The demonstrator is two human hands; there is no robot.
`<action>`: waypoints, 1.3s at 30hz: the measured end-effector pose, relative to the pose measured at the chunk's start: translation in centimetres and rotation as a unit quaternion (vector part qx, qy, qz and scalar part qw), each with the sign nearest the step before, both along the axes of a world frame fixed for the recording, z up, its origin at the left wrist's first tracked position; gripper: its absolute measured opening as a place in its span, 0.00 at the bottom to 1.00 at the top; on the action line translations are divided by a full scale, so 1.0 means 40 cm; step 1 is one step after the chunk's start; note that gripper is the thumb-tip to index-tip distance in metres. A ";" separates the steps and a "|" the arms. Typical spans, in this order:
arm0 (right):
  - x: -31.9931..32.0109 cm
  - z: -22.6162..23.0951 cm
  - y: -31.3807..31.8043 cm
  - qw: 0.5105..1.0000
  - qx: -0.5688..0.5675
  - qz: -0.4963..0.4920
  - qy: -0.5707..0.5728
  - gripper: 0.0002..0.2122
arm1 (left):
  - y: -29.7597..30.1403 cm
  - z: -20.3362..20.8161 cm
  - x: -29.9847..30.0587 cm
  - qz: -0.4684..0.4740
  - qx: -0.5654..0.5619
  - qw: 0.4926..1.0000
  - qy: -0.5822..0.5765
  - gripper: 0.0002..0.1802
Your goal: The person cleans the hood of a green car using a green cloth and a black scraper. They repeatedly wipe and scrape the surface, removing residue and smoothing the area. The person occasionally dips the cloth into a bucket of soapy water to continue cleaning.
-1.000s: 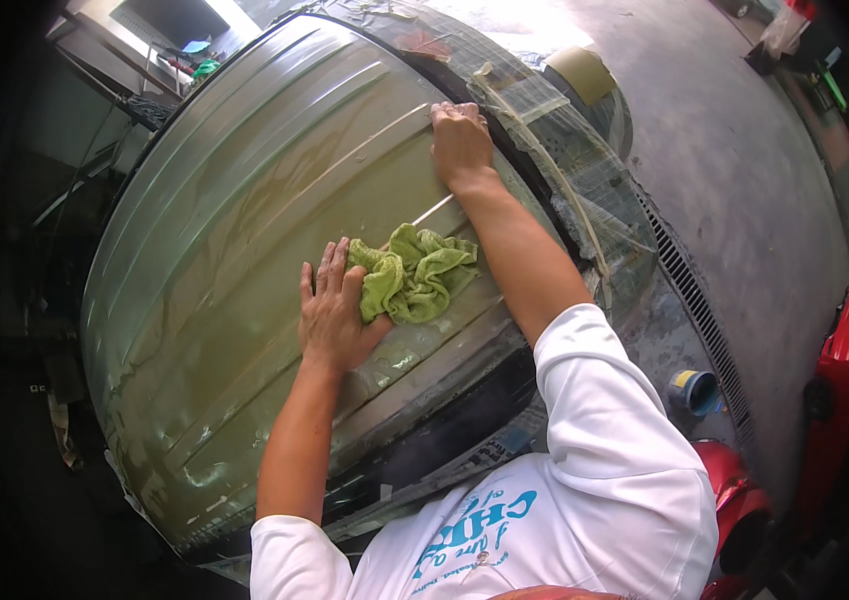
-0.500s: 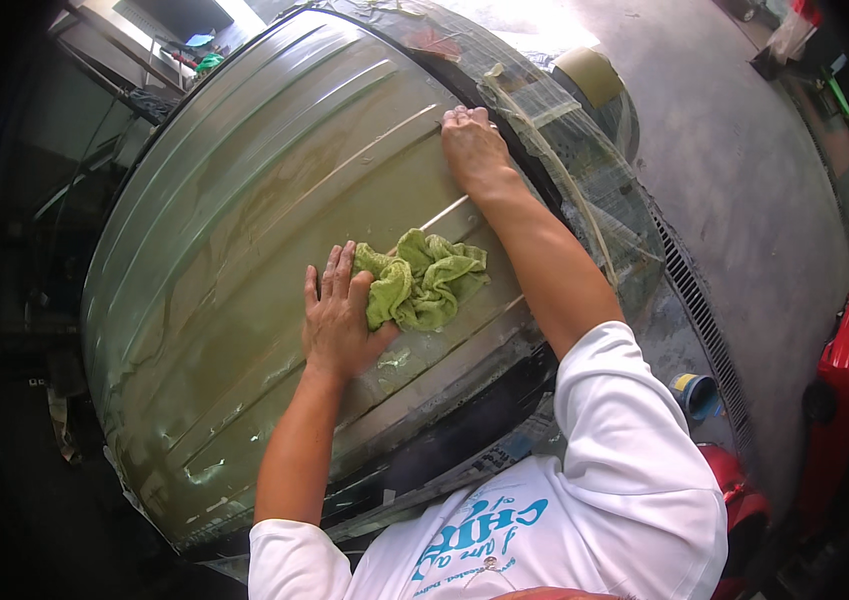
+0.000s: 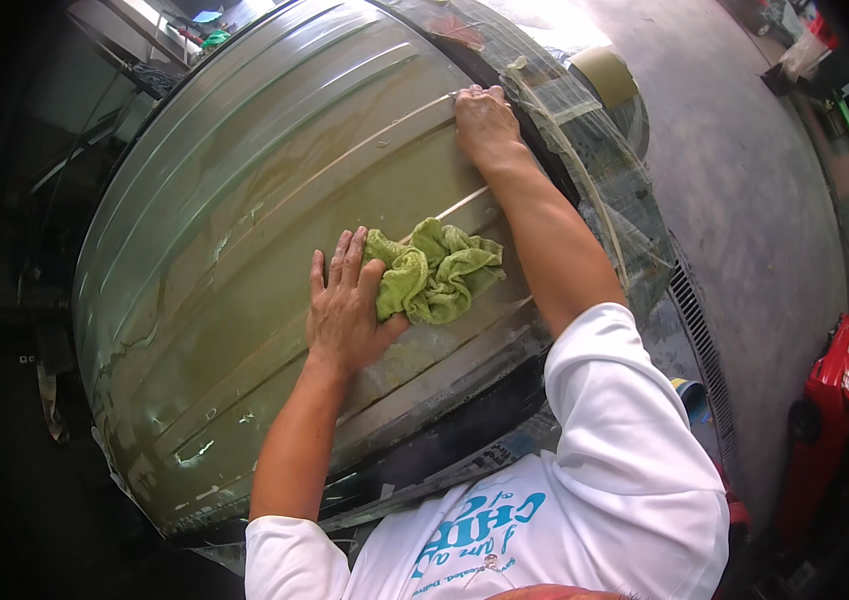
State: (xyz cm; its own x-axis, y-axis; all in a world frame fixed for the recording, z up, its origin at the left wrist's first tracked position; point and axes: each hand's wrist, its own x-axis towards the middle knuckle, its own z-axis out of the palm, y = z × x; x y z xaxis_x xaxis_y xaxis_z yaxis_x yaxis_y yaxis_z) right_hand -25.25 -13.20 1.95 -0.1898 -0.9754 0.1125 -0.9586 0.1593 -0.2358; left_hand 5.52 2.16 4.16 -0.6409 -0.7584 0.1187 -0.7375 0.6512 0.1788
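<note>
A ridged vehicle roof (image 3: 214, 330) with a wet, dull olive-grey surface spreads before me. My left hand (image 3: 342, 305) lies flat on it, fingers spread, its thumb side against a crumpled green cloth (image 3: 441, 270). The cloth rests on the panel and is not gripped. Farther ahead and to the right, my right hand (image 3: 487, 122) presses down near the roof's side edge, at the end of a pale raised ridge. Its fingers are curled under, and whatever they may hold is hidden.
Clear plastic sheeting (image 3: 584, 150) and tape hang along the right side of the roof. A floor grate (image 3: 701, 330) and a blue can (image 3: 689, 400) lie beyond it. A red car (image 3: 839, 400) stands at far right. Cluttered racks (image 3: 129, 50) are at upper left.
The view has shifted slightly, so the roof and cloth appear a little higher and farther right. Both hands keep nearly the same places on the roof; the cloth stays put.
</note>
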 end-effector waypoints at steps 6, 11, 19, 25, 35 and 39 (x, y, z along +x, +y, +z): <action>-0.010 0.031 0.006 0.999 0.024 0.020 0.035 0.16 | 0.004 -0.003 0.000 0.005 0.004 1.000 0.005 0.38; -0.019 -0.088 0.059 0.992 -0.119 0.039 0.005 0.17 | -0.001 -0.005 0.011 0.019 -0.008 1.000 -0.017 0.39; -0.019 -0.033 0.015 0.998 -0.037 0.022 0.043 0.13 | 0.007 0.004 0.006 0.012 0.005 1.000 -0.009 0.39; -0.048 -0.032 -0.018 0.996 -0.047 0.033 0.062 0.14 | 0.000 0.015 -0.010 0.008 0.009 1.000 -0.002 0.40; -0.036 -0.015 -0.026 0.998 0.014 0.034 0.051 0.18 | 0.000 0.014 -0.010 0.012 0.001 1.000 0.008 0.39; -0.028 -0.084 0.087 0.982 -0.148 0.101 0.056 0.14 | -0.005 0.009 0.003 0.022 -0.004 1.000 -0.002 0.39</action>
